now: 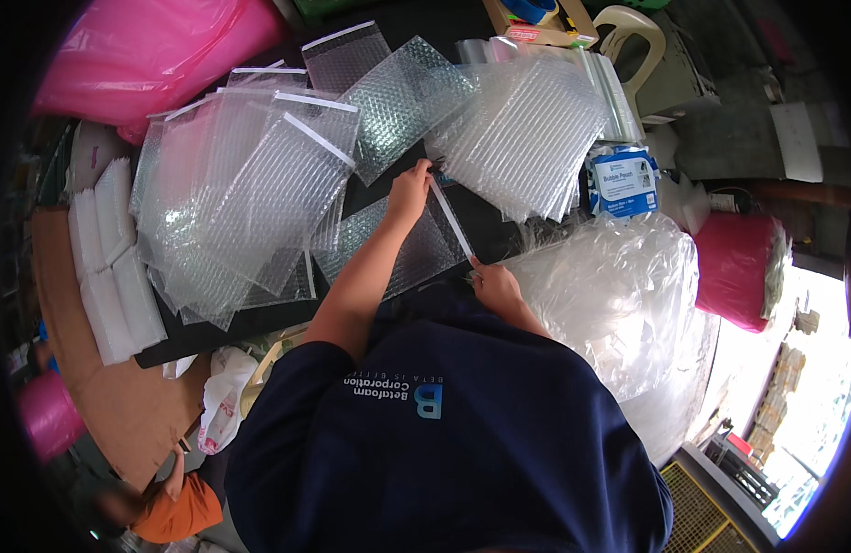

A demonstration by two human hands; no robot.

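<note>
Centre of frame, dark tabletop (485, 221): a bubble pouch (398, 249) lies flat, its white adhesive strip (451, 219) running diagonally between both hands. Left hand (410, 192), grip pinched shut on the strip's upper end; right hand (495, 286), grip closed on the lower end near the pouch corner. Judgement: keep the strip taut and straight, press evenly so the flap seals without wrinkles. Finished pouches (241, 194) fanned out at upper left.

Packing workshop; bubble pouches (250, 184) heaped, pink film roll (740, 269) beside.
</note>
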